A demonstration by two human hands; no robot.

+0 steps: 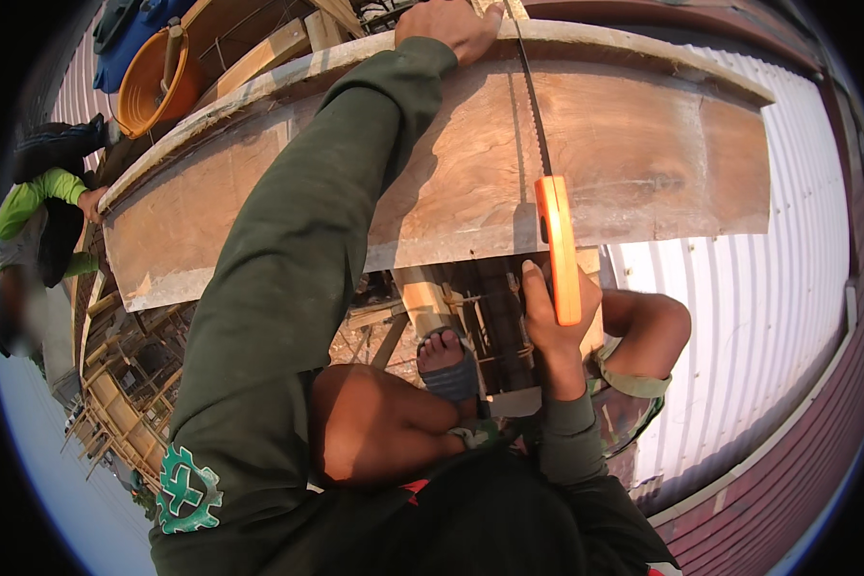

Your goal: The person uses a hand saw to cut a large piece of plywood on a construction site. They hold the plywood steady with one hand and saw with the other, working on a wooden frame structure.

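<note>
A long plywood panel [634, 163] lies across in front of me, with a wooden batten [643, 40] along its far edge. My right hand [559, 326] is closed around the orange handle of a handsaw [561, 250] near the panel's near edge. The toothed blade runs away from me over the plywood and crosses the batten at the far side. At the far edge my left hand [451, 29] presses down and grips the batten just left of the blade, its fingertips partly hidden.
At far left a person in a bright green sleeve [31, 202] holds the panel's left end. An orange bucket [158, 84] and a blue container [130, 53] stand beyond. White corrugated roofing [730, 336] spreads to the right. Timber and a drop show below, around my foot [442, 353].
</note>
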